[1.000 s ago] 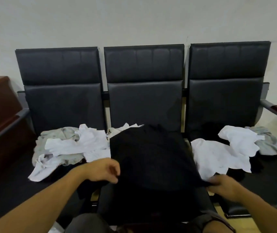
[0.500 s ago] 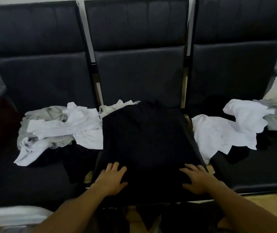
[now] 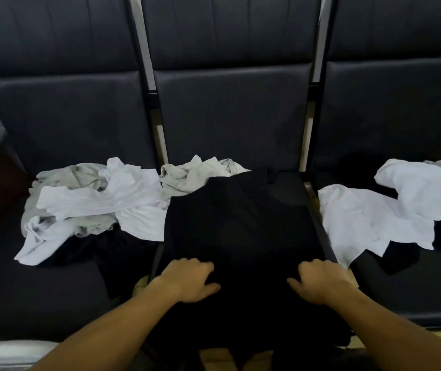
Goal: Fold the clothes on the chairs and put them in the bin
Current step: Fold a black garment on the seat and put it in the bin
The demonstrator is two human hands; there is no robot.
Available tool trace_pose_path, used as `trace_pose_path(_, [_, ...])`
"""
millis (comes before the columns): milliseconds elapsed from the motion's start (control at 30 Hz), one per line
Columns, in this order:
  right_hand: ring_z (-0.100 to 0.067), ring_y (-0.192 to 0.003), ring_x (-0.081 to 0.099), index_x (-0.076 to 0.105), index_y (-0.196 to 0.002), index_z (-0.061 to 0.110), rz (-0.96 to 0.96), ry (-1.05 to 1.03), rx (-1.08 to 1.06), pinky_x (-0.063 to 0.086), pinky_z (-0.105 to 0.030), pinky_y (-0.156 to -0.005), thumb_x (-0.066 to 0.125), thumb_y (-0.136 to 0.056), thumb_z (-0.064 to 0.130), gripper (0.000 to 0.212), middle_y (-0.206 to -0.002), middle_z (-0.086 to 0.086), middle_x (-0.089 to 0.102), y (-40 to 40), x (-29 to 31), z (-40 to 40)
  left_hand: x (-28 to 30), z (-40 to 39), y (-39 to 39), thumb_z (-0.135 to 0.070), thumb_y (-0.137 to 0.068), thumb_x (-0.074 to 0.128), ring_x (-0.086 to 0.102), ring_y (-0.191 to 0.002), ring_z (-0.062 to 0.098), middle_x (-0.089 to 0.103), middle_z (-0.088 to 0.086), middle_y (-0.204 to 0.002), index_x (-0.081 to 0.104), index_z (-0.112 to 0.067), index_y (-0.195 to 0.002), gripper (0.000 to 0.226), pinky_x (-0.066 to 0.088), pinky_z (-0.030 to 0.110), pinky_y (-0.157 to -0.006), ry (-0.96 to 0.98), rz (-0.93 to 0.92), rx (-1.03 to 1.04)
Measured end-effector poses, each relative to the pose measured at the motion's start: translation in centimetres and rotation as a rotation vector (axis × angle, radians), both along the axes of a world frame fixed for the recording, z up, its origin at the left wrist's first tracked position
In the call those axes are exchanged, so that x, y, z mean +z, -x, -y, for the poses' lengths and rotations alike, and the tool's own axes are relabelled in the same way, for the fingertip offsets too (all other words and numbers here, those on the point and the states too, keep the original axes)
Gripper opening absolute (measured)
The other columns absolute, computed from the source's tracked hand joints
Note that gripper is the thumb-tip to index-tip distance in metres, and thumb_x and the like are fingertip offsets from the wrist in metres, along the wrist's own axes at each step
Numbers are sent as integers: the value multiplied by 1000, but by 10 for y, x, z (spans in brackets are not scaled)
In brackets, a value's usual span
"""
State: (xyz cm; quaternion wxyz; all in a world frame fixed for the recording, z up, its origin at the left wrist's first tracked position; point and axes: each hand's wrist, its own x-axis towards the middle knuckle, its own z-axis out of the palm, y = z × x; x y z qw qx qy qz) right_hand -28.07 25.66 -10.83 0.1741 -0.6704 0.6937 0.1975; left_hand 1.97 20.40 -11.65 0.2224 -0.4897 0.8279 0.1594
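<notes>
Fingers of the left hand (image 3: pixel 187 279) and right hand (image 3: pixel 321 281) curl onto the near edge of the black garment (image 3: pixel 240 223); whether they pinch cloth or only press cannot be told. The garment lies flat on the middle chair seat (image 3: pixel 291 180), long axis running near to far, its far end toward the backrest. Risk: its left edge overlaps the white shirt (image 3: pixel 101 199); lifting may drag that shirt along.

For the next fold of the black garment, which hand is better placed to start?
Neither clearly: left hand and right hand both rest on the black garment near its front edge. If one must, the right, closer to its side edge.
</notes>
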Motion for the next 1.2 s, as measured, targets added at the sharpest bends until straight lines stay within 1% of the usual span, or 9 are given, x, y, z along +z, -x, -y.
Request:
trace_pose_path(300, [-30,-115,62,66,-114,31,458,284,-449,48,-36,-94,63,-92,42,25,-120,-1,68,4,-5,130,18,160,31,-31,-97,60,61,-108,30,68,11,-110,71,-11,-110,26,49,40,-94,391,-539,369])
trace_pose_path(400, [-28,-119,61,59,-132,23,642,370,-569,48,-36,-101,69,-90,36,45,-127,-2,65,-5,-19,185,19,203,53,-30,-100,58,61,-90,21,65,4,-95,62,-5,-110,27,50,34,-81,278,-596,570])
trace_pose_path(500, [-26,-98,70,40,-148,19,904,344,-714,58,-42,-87,72,-88,34,70,-103,5,61,-17,-37,232,-2,236,64,-41,-98,61,63,-76,20,62,3,-81,59,-5,-103,36,53,35,-71,215,-495,623])
trace_pose_path(600, [-22,-96,71,36,-150,14,946,307,-807,59,-39,-82,76,-81,46,85,-100,2,66,-23,-53,263,-25,255,65,-44,-89,73,64,-77,20,65,6,-90,59,-8,-97,39,55,35,-68,114,-459,657])
trace_pose_path(667, [-21,-93,70,59,-129,11,869,308,-840,58,-39,-84,78,-77,51,67,-97,1,74,-22,-59,274,-31,259,63,-39,-85,79,63,-78,22,59,8,-98,60,-10,-94,36,51,32,-58,17,-470,700])
trace_pose_path(767, [-12,-56,55,70,-77,11,898,211,-847,44,-26,-53,77,-84,30,21,-50,7,60,-20,-57,274,-28,258,60,-25,-91,74,54,-68,18,48,2,-84,57,-13,-91,21,36,26,-47,-114,-597,798])
trace_pose_path(1000, [-14,-73,53,58,-83,17,1375,485,-1028,53,-32,-74,56,-97,24,16,-89,-3,55,-25,-17,249,26,225,44,11,-91,54,58,-79,21,74,-3,-118,72,-30,-112,50,40,21,-50,-152,-1177,676])
trace_pose_path(1100, [-9,-69,47,49,-74,14,1262,812,-459,48,-33,-72,62,-86,10,18,-72,1,49,-19,-3,183,47,169,18,17,-86,57,67,-104,2,76,-7,-114,78,-20,-105,46,50,15,-86,-87,-1253,360])
trace_pose_path(1200, [-5,-86,57,53,-86,31,827,555,67,48,-28,-79,67,-78,22,19,-88,15,59,7,-30,97,17,113,-25,1,-80,64,56,-119,-3,68,-14,-116,79,-21,-98,32,39,15,-107,8,-848,23])
